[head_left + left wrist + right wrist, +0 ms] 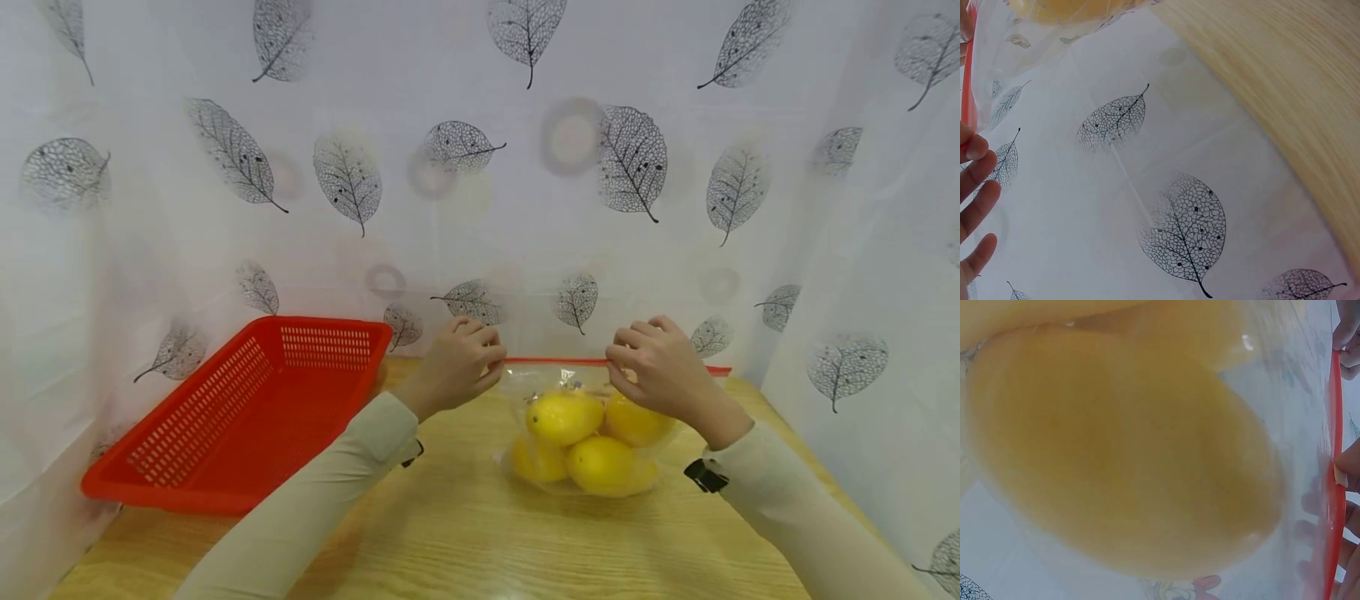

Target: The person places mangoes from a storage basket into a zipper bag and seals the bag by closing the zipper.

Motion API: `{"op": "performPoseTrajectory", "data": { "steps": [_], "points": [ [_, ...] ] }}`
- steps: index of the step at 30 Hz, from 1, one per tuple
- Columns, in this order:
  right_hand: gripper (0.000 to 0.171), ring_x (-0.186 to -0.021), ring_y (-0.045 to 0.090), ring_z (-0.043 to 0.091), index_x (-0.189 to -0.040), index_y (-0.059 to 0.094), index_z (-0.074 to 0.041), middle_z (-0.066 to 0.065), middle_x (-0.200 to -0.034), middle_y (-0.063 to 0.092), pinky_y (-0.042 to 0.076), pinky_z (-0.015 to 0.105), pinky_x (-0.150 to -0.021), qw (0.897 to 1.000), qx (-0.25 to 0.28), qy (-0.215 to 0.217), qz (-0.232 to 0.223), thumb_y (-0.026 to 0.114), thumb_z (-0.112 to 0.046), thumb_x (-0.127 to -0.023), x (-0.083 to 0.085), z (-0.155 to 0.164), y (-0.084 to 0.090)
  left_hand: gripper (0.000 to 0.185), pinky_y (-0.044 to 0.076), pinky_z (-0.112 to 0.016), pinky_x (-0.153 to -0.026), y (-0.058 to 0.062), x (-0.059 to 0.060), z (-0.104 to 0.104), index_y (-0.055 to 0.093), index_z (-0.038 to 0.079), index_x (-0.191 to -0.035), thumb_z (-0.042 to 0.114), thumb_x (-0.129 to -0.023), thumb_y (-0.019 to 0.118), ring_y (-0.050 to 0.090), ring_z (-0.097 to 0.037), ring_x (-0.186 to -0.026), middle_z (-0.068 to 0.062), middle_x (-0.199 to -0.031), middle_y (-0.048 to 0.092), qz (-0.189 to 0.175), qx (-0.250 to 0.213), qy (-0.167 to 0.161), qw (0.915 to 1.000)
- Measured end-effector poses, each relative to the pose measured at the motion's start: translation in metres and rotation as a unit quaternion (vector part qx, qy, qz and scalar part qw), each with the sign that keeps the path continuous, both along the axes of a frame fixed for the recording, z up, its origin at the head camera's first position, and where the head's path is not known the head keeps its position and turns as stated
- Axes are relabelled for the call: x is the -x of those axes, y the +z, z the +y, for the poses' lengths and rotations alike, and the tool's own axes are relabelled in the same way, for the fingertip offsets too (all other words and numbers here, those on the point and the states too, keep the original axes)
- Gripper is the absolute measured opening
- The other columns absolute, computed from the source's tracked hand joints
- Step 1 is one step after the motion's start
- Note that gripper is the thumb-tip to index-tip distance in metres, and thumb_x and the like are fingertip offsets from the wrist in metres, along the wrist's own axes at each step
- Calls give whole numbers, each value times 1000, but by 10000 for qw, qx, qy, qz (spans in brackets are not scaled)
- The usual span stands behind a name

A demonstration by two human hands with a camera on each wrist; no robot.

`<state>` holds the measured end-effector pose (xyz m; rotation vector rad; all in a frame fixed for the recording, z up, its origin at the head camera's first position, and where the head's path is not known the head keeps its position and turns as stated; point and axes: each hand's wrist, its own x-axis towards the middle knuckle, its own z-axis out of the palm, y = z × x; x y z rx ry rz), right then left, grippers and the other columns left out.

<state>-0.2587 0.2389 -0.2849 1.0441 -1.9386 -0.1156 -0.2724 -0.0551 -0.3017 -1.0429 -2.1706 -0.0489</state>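
A clear zip bag [517, 392] with a red zip strip [555, 361] stands on the wooden table, bulging with several yellow, lemon-like fruits [602, 465]. My left hand [461, 367] pinches the left end of the strip; its other fingers [979, 209] are spread apart in the left wrist view. Further right along the same strip, my right hand [663, 367] pinches it between thumb and fingers, and the strip's right end sticks out past that hand. Close up in the right wrist view, one big yellow fruit [1122, 456] shows through the plastic beside the red strip [1335, 519].
To the left sits a red plastic basket [247, 417] with slotted walls, its bare floor showing. A white curtain [480, 233] with a leaf print hangs behind and around the wooden table [480, 550].
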Motion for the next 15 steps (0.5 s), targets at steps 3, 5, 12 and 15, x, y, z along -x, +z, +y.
{"op": "performPoseTrajectory", "data": {
  "steps": [3,5,12,15],
  "points": [
    [29,-61,51,21,-67,60,-10,2,-66,57,43,41,-63,10000,24,10,-33,42,-23,-86,0,1,0,13,46,-36,-92,0,0,0,66,19,-75,21,-87,60,58,-15,-84,4,-84,63,-11,-6,12,10000],
    [29,-61,51,21,-67,60,-10,2,-66,57,43,41,-63,10000,23,13,-35,41,-23,-86,0,2,0,14,46,-36,-92,0,0,0,66,19,-75,21,-87,60,58,-15,-85,4,-84,63,-20,-8,20,10000],
    [34,-62,52,22,-67,60,-10,3,-67,58,45,42,-64,10000,-33,-1,-32,39,-26,-88,0,8,1,14,46,-35,-90,0,1,0,66,20,-74,22,-87,60,59,-15,-84,4,-84,64,30,-8,18,10000],
    [35,-63,52,22,-67,60,-11,3,-67,59,45,43,-65,10000,-38,10,-71,38,-26,-90,-1,11,1,14,47,-34,-89,0,2,-1,66,20,-74,22,-86,61,59,-14,-83,4,-84,64,90,-8,-8,10000]
  ]
}}
